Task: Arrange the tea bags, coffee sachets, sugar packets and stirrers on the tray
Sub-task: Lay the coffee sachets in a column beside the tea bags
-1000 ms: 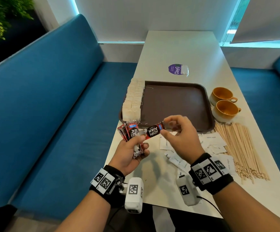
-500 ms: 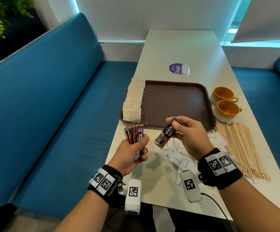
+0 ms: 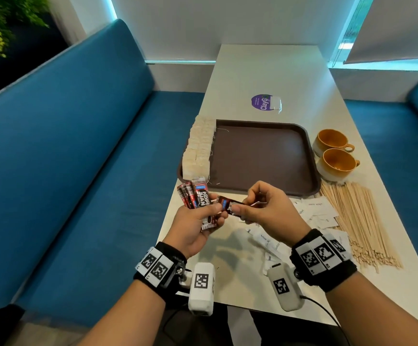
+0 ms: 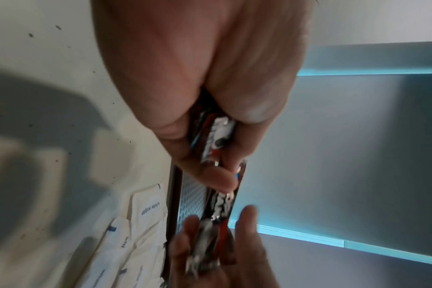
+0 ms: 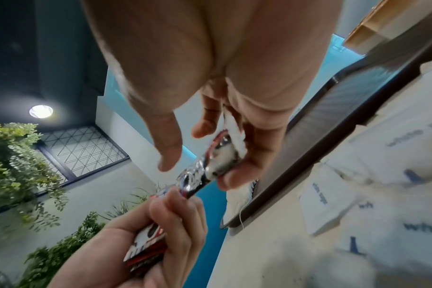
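Observation:
My left hand (image 3: 204, 216) grips a fanned stack of red-and-black coffee sachets (image 3: 195, 198) above the table's near left edge. My right hand (image 3: 247, 208) pinches one more coffee sachet (image 3: 227, 204) and holds its end against the left thumb. The right wrist view shows that sachet (image 5: 205, 171) reaching the left hand's stack (image 5: 146, 245). The brown tray (image 3: 260, 156) lies just beyond the hands, with a row of tea bags (image 3: 199, 148) along its left side. White sugar packets (image 3: 315, 211) lie loose under and right of my right hand. Wooden stirrers (image 3: 357, 221) are heaped on the right.
Two orange cups (image 3: 335, 153) stand right of the tray. A purple round sticker (image 3: 262, 102) sits on the table beyond the tray. Blue bench seats (image 3: 78, 158) run along both sides of the table (image 3: 265, 68).
My right hand has turned its single sachet flat and brought it left to meet the left hand's stack. The left hand has hardly moved.

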Demonstrator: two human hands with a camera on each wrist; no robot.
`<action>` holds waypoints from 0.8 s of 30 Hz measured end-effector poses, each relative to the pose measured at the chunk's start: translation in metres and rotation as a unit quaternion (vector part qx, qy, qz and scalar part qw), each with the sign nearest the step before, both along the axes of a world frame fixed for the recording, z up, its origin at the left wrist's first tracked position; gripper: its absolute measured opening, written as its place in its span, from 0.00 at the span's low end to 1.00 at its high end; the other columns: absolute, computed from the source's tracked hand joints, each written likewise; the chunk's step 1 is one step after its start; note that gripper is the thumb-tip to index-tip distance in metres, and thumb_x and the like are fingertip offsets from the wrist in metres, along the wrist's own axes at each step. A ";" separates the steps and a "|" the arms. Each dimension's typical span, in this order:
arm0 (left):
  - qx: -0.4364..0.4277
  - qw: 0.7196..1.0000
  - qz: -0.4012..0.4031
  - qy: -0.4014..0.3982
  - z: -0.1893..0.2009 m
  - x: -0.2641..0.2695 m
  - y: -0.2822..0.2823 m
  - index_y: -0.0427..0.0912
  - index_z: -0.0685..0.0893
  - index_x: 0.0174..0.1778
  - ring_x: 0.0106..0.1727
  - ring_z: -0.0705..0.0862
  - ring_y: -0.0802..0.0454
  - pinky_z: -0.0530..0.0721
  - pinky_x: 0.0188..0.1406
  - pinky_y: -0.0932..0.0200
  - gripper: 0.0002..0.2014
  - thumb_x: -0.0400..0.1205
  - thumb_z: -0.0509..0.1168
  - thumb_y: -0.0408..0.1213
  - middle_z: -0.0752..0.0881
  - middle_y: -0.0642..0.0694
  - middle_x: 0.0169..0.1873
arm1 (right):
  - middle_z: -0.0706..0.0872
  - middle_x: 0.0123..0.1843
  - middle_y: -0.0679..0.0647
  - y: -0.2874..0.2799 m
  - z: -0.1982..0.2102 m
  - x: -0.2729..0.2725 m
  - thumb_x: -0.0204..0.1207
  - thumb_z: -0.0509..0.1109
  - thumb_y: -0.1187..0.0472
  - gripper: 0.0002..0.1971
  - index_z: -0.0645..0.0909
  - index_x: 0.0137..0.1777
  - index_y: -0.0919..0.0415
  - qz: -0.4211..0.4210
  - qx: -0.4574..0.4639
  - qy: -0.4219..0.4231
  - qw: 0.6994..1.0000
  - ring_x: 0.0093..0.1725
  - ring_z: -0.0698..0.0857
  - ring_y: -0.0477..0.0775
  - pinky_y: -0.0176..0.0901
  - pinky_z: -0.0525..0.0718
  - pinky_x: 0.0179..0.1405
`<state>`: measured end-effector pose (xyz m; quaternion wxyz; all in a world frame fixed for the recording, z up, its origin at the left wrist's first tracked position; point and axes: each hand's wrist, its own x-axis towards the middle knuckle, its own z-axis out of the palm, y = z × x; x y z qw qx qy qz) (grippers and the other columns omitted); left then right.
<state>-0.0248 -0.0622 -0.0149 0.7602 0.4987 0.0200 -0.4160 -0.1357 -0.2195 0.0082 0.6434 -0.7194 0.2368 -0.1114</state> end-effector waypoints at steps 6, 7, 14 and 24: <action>-0.007 0.999 0.033 -0.039 0.005 0.003 0.000 0.34 0.86 0.50 0.34 0.88 0.46 0.88 0.33 0.60 0.04 0.83 0.69 0.22 0.88 0.37 0.38 | 0.88 0.49 0.76 -0.006 -0.012 -0.003 0.78 0.73 0.78 0.06 0.80 0.48 0.71 -0.046 0.055 0.003 0.997 0.38 0.91 0.62 0.57 0.92 0.39; -0.009 0.998 0.024 -0.061 0.007 0.002 0.000 0.36 0.86 0.49 0.34 0.87 0.47 0.87 0.33 0.60 0.05 0.83 0.70 0.23 0.87 0.38 0.38 | 0.88 0.49 0.76 -0.008 -0.016 -0.003 0.78 0.72 0.79 0.05 0.81 0.48 0.71 -0.064 0.071 0.007 0.995 0.37 0.90 0.61 0.54 0.93 0.38; -0.016 0.990 0.000 -0.137 0.017 0.004 -0.002 0.40 0.88 0.48 0.35 0.86 0.48 0.85 0.34 0.60 0.08 0.82 0.71 0.22 0.88 0.42 0.38 | 0.89 0.45 0.70 -0.003 -0.025 -0.002 0.76 0.70 0.84 0.09 0.84 0.47 0.71 -0.095 0.231 -0.022 0.968 0.41 0.91 0.65 0.52 0.94 0.45; 0.096 0.989 0.007 -0.109 0.000 0.016 -0.005 0.35 0.88 0.52 0.35 0.85 0.49 0.84 0.31 0.57 0.09 0.79 0.78 0.32 0.86 0.42 0.37 | 0.93 0.46 0.68 -0.021 -0.012 0.000 0.73 0.79 0.75 0.09 0.91 0.52 0.69 -0.106 0.127 -0.043 0.985 0.42 0.93 0.66 0.50 0.94 0.49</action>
